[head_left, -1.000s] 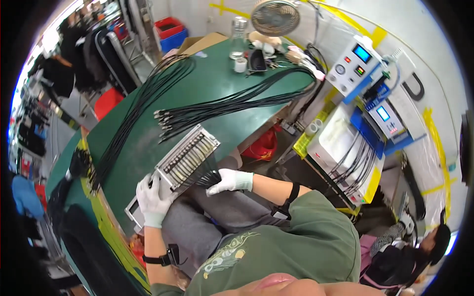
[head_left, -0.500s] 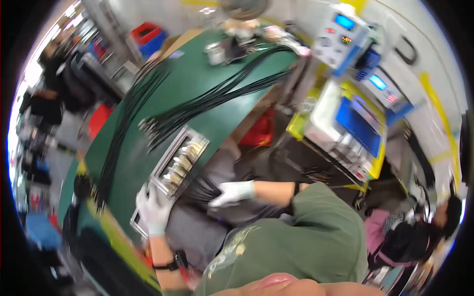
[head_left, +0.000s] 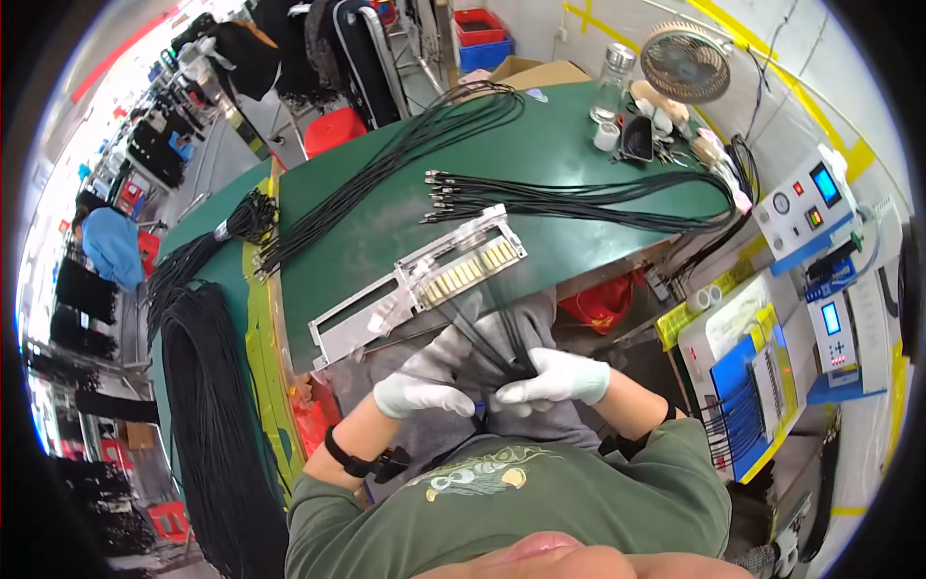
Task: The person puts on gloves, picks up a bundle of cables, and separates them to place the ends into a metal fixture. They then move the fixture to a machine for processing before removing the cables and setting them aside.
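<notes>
The left hand point(head_left: 422, 395), gloved, curled its fingers loosely beside the cable bundle point(head_left: 487, 338), which ran from the metal fixture point(head_left: 420, 280) on the green table point(head_left: 386, 222) down to the lap. The right hand point(head_left: 557, 378) pinched that bundle; a sideways tug could probably have pulled cable ends out of the fixture or tangled them.

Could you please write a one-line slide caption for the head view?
Gloved left hand and right hand gather black cables trailing from a metal fixture on the green table.
</notes>
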Demonstrator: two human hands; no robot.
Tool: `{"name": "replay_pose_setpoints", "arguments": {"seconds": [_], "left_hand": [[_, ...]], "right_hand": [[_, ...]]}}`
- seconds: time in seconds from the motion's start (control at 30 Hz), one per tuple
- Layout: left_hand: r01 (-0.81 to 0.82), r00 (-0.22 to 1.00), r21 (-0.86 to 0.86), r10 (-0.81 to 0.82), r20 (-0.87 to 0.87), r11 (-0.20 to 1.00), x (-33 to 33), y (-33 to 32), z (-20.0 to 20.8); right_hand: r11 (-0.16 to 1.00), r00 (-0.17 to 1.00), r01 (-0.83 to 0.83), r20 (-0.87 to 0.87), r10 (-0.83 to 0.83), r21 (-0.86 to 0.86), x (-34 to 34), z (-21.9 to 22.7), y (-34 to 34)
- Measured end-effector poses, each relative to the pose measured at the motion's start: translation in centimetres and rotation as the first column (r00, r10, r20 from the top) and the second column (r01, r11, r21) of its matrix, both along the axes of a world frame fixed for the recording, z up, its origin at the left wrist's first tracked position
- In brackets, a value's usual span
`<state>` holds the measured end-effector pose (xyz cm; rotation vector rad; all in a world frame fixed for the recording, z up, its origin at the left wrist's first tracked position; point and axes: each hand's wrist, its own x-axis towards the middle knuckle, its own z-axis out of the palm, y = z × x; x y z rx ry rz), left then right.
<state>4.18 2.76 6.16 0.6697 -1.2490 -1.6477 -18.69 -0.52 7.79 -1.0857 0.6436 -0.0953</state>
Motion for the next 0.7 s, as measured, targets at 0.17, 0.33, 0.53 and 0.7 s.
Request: {"name": "replay_pose_setpoints", "arguments": {"seconds": [0.17,0.33,0.53,0.7], "left_hand": [[0.19,0.852,0.16,-0.082,-0.517,0.969,0.7,-1.9,-0.1],[-0.337,0.695,0.32,0.464,-0.55,0.885,9.6,-4.0,2.5],[-0.58,0.514,0.396,0.697,-0.5,0.712,20.2,-6.7,-0.4],[-0.667,0.397,0.502,0.833,-0.387,0.551,26.0,-12.6,-3.8]], "right_hand": [[0.896,0.995,-0.087,-0.078,0.059,-0.436,2.2,-2.6,0.3],[0.411,0.797,-0.134,-0.345,-0.497,-0.902,-4.4,-7.6,-1.7],[-0.268,0.751,-0.424,-0.171,-0.637,-0.865,-2.0,3.5,-13.4],[-0.599,0.818,-0.443,-0.028,-0.575,-0.667,5.1,5.8,-27.9]]}}
